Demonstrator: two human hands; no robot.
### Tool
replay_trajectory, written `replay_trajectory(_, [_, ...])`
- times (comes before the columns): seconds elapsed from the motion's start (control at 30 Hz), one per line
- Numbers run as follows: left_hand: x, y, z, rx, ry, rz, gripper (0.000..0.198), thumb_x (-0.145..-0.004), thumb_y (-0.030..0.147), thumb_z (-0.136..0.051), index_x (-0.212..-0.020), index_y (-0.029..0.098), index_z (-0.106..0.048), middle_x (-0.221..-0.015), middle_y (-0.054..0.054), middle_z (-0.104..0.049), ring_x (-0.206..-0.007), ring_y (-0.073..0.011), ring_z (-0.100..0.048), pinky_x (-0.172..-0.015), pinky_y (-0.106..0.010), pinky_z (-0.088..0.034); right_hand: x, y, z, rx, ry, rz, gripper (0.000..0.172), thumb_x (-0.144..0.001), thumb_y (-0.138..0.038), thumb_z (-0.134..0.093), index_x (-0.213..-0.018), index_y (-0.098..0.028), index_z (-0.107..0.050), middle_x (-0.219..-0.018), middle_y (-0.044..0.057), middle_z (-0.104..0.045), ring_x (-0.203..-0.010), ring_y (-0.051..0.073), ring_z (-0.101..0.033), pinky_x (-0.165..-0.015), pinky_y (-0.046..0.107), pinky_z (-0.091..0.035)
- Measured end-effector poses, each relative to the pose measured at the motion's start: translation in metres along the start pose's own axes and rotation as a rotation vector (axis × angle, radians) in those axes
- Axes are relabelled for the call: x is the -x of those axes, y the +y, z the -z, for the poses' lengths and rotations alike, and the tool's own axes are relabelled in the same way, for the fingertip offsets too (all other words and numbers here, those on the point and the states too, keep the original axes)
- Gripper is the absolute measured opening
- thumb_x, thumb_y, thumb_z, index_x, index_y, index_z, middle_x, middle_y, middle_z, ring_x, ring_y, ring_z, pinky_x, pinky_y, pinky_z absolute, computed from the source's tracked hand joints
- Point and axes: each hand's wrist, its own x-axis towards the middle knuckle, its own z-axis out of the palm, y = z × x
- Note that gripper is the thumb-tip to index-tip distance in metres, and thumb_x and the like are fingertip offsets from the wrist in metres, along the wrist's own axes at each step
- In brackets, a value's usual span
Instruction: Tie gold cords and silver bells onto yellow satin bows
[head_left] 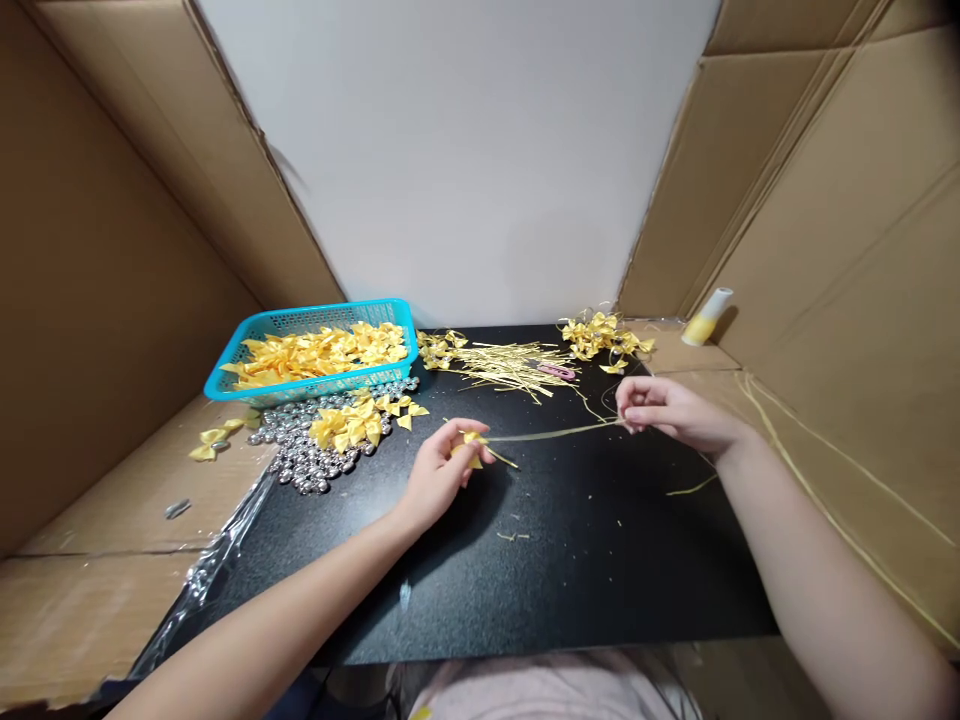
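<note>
Above the middle of the black table, my left hand [444, 465] is closed on a yellow bow [469, 452], with a thin yellow stick poking out beside it. My right hand [646, 407], to the right and slightly higher, pinches the far end of a thin pale yellow thread [551, 433]. The thread runs nearly straight between the two hands. Behind them lies a loose pile of yellow sticks [510, 367] with a pink clip-like tool [556, 371] on its right part.
A blue basket [411, 330] of yellow bows stands back left, with silver beads [300, 470] and more bows [349, 425] before it. Finished-looking bow bunches [600, 335] lie back right. A thread cone [706, 318] stands near the right cardboard wall [847, 250].
</note>
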Motion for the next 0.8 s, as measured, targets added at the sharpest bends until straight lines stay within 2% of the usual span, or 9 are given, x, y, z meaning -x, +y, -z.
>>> replay_trajectory(0.13, [-0.008, 0.000, 0.010, -0.024, 0.155, -0.047, 0.024, -0.081, 0.033, -0.058, -0.098, 0.016, -0.058, -0.065, 0.003, -0.062, -0.044, -0.0055, -0.039, -0.044, -0.016, -0.029, 0.000, 0.001, 0.002, 0.001, -0.087, -0.049, 0.023, -0.070, -0.031, -0.081, -0.074, -0.016, -0.065, -0.063, 0.001, -0.063, -0.058, 0.012, -0.055, -0.058, 0.025, -0.042])
replay_trajectory(0.27, [-0.010, 0.000, 0.012, -0.053, 0.193, -0.081, 0.025, -0.080, 0.035, -0.059, -0.094, 0.015, -0.060, -0.063, 0.002, -0.062, -0.044, -0.0065, -0.039, -0.044, -0.018, -0.030, 0.002, 0.002, 0.003, -0.080, -0.105, 0.008, 0.028, -0.066, -0.038, -0.083, -0.072, -0.018, -0.064, -0.059, -0.001, -0.060, -0.057, 0.013, -0.054, -0.062, 0.028, -0.043])
replay_trajectory(0.53, [-0.005, 0.002, 0.010, -0.120, 0.173, -0.148, 0.023, -0.081, 0.037, -0.061, -0.089, 0.016, -0.063, -0.064, 0.001, -0.064, -0.054, -0.0108, -0.051, -0.050, -0.020, -0.038, 0.008, -0.002, 0.003, -0.246, -0.150, 0.171, 0.016, -0.068, -0.039, -0.079, -0.067, -0.025, -0.071, -0.052, -0.004, -0.056, -0.056, 0.013, -0.052, -0.072, 0.032, -0.046])
replay_trajectory(0.7, [0.001, 0.003, 0.008, -0.152, 0.094, -0.181, 0.021, -0.081, 0.036, -0.063, -0.090, 0.017, -0.064, -0.071, -0.001, -0.067, -0.066, -0.0148, -0.061, -0.057, -0.022, -0.044, 0.011, -0.006, -0.001, -0.316, -0.272, 0.277, 0.029, -0.062, -0.047, -0.078, -0.049, -0.025, -0.064, -0.038, -0.005, -0.048, -0.047, 0.013, -0.048, -0.065, 0.031, -0.048])
replay_trajectory(0.8, [0.006, 0.004, 0.004, -0.157, 0.022, -0.188, 0.021, -0.080, 0.033, -0.065, -0.094, 0.016, -0.067, -0.080, -0.003, -0.070, -0.074, -0.0174, -0.067, -0.063, -0.024, -0.048, 0.016, -0.011, -0.010, -0.419, -0.343, 0.416, 0.031, -0.068, -0.038, -0.078, -0.047, -0.026, -0.059, -0.029, -0.008, -0.037, -0.042, 0.011, -0.040, -0.063, 0.027, -0.047])
